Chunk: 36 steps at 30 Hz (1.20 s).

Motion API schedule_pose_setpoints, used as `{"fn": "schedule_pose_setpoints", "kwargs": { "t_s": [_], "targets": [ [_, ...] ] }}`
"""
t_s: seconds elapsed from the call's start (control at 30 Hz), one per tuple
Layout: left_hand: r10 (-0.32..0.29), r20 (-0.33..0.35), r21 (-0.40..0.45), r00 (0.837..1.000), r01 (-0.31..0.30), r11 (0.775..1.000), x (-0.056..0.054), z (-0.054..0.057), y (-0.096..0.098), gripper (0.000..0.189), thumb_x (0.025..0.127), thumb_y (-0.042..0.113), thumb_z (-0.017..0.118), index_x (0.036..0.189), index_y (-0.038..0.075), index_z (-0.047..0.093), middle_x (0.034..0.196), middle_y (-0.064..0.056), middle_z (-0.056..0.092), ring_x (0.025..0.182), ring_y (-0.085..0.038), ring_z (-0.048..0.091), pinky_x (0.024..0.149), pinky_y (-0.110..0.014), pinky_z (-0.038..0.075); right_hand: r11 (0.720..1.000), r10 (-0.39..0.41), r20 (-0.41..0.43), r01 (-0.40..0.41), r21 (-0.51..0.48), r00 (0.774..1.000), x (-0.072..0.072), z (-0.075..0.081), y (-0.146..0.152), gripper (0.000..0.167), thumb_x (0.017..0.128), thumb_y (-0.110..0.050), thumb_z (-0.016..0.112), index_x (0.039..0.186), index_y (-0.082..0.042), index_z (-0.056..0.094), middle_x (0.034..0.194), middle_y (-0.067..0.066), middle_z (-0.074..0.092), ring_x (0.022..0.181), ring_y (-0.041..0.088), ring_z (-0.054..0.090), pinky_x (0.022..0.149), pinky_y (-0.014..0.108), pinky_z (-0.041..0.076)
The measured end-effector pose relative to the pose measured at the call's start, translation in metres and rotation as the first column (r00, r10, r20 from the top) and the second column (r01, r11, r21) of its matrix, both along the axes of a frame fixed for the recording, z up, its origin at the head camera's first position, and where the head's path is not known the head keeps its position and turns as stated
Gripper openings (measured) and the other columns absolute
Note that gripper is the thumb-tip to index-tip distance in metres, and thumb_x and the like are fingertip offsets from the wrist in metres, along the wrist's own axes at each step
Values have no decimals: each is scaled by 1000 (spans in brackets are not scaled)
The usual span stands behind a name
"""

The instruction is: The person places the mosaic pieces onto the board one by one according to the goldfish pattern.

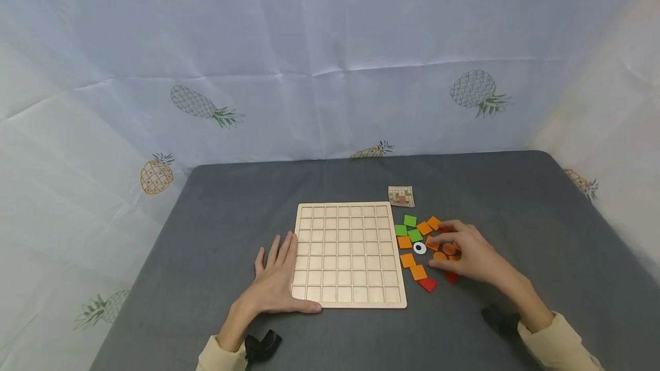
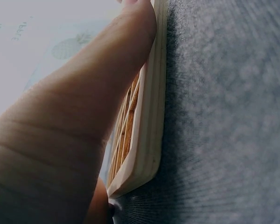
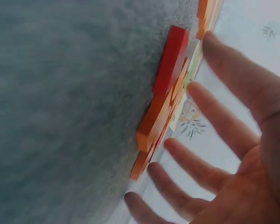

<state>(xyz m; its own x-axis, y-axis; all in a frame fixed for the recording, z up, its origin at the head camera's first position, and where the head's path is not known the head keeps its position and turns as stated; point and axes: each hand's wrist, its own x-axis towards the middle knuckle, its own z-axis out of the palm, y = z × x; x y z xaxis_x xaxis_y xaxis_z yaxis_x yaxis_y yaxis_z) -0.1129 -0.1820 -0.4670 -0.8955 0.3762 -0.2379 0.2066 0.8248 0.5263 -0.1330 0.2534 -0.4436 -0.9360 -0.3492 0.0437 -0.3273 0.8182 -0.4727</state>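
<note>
A pale wooden grid board [image 1: 350,249] lies flat on the grey cloth. My left hand [image 1: 275,280] rests at its left side, fingers spread along that edge and thumb on the near edge. The left wrist view shows the thumb [image 2: 116,60] along the board's thick rim [image 2: 150,126]. Right of the board are green tiles [image 1: 410,220], orange tiles [image 1: 418,272], red tiles [image 1: 428,284] and a white piece with a black centre [image 1: 420,248]. Over this pile, my right hand [image 1: 474,253] has its fingers apart and holds nothing visible. Whether its fingertips touch tiles I cannot tell. It partly hides round orange pieces [image 1: 448,249].
A small printed card [image 1: 401,196] with a coloured grid lies beyond the board's far right corner. The grey-covered table [image 1: 247,193] meets hanging white cloth [image 1: 330,107] with pineapple prints at the back and sides. Black straps [image 1: 263,346] are near the wrists.
</note>
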Motion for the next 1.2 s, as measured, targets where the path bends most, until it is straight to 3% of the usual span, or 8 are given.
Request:
{"fn": "schedule_pose_setpoints", "kwargs": {
  "t_s": [0.37,0.63,0.8,1.03,1.2],
  "targets": [
    [4,3,3,1000,-4,1000,1,3,-1,156,69,65,92,172,-4,-2,183,-25,-5,168,-55,-9,124,-83,-6,993,-87,43,83,84,995,9,3,6,28,80,-31,97,100,-16,85,139,31,64,121,53,58,95,76,52],
    [11,2,7,1000,-11,1000,3,3,1,157,69,66,92,172,-4,-3,183,-25,-8,169,-55,-8,125,-83,-5,990,-59,-12,60,127,998,9,5,1,22,81,-28,96,96,-14,85,133,29,68,116,51,63,92,71,57],
    [14,-10,8,1000,-14,1000,2,3,1,159,67,67,93,172,-5,-2,182,-27,-7,169,-55,-6,124,-83,-4,991,-56,-16,58,124,998,9,7,-1,21,83,-25,95,96,-12,86,125,23,72,111,46,65,91,69,58],
    [18,-13,10,1000,-18,1000,2,3,1,159,67,66,93,172,-5,-2,182,-27,-6,169,-55,-6,125,-82,-5,995,-36,-7,36,95,999,8,10,-1,22,83,-24,94,98,-10,86,107,9,75,98,30,68,81,54,62],
    [18,-15,13,1000,-18,1000,2,3,0,158,67,66,93,172,-5,-1,182,-27,-6,169,-55,-6,125,-82,-5,995,-30,0,30,91,1000,9,13,-3,25,84,-24,93,101,-7,86,104,6,78,96,28,69,80,53,62]
  ]
}}
